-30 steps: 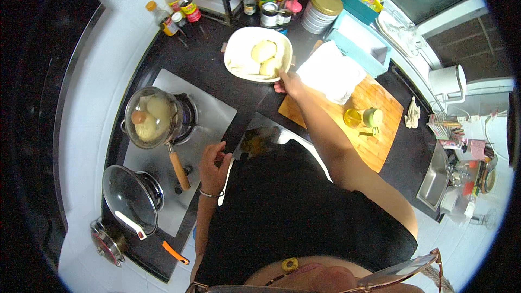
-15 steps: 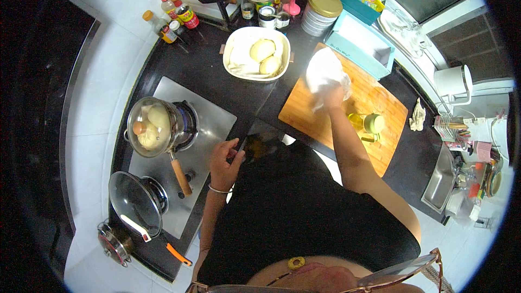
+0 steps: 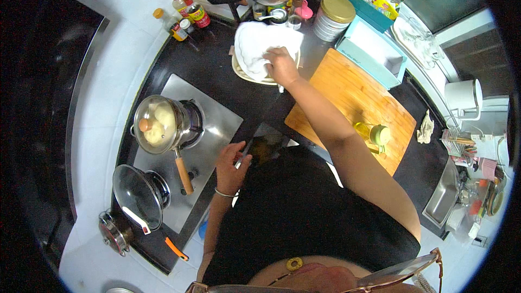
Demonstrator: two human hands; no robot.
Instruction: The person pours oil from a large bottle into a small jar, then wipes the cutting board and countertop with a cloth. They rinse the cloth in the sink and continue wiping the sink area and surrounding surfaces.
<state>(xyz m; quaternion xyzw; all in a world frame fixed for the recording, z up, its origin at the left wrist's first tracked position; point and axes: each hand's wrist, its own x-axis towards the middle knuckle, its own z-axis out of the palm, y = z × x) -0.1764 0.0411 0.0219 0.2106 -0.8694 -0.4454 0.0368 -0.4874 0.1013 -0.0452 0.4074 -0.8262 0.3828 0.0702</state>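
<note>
My right hand [image 3: 283, 67] grips a white cloth [image 3: 258, 49] that lies over a cream oval container [image 3: 255, 79] at the back of the counter. The cloth hides what the container holds. Over the near edge of the counter, beside the steel hob, my left hand [image 3: 232, 168] hangs with its fingers loosely curled and apart, and nothing shows in it. On the hob to its left, a lidded glass-topped pot [image 3: 157, 125] with a wooden handle has pale round pieces inside. A bottle of yellow oil [image 3: 372, 133] with a green cap is on the wooden cutting board [image 3: 339, 95].
A wok [image 3: 138, 198] with an orange handle sits on the near burner. Sauce bottles [image 3: 187, 8] stand at the back left. Right of the container are a gold-lidded tin [image 3: 334, 16] and a light blue box [image 3: 373, 51]. A sink [image 3: 442, 198] is at far right.
My right hand has carried the white cloth left from the cutting board onto the container, covering the pale round pieces in it. My left hand has barely moved.
</note>
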